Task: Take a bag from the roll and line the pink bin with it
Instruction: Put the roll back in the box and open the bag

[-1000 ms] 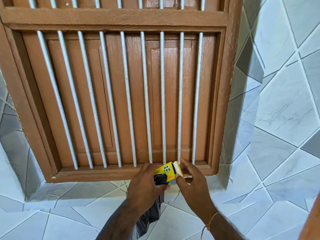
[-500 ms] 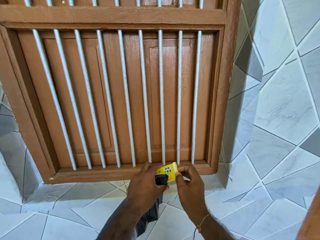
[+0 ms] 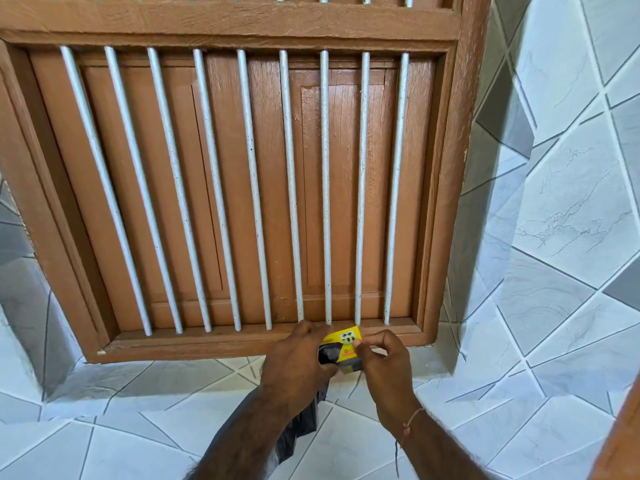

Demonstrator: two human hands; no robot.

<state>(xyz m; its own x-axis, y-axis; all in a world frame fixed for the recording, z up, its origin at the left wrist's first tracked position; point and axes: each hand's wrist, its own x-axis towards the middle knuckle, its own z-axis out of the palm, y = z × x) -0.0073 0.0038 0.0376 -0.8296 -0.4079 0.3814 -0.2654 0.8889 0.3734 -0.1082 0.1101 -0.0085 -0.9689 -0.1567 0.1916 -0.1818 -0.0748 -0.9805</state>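
A roll of black bags [image 3: 331, 353] in a yellow paper sleeve [image 3: 344, 338] is held at the window's lower sill. My left hand [image 3: 297, 362] grips the roll's black end. A loose black bag [image 3: 304, 422] hangs down below my left wrist, mostly hidden by the forearm. My right hand [image 3: 386, 363] pinches the yellow sleeve's right end with fingertips. The pink bin is not in view.
A brown wooden window frame [image 3: 446, 188] with white vertical bars [image 3: 325, 188] and shut wooden shutters fills the view. Grey-and-white tiled wall [image 3: 561, 220] surrounds it. A brown wooden edge [image 3: 623, 434] shows at the lower right corner.
Both hands with the roll stayed at the sill. My right fingers shifted from a looser hold to a pinch on the sleeve's end. The camera moved closer and tilted slightly.
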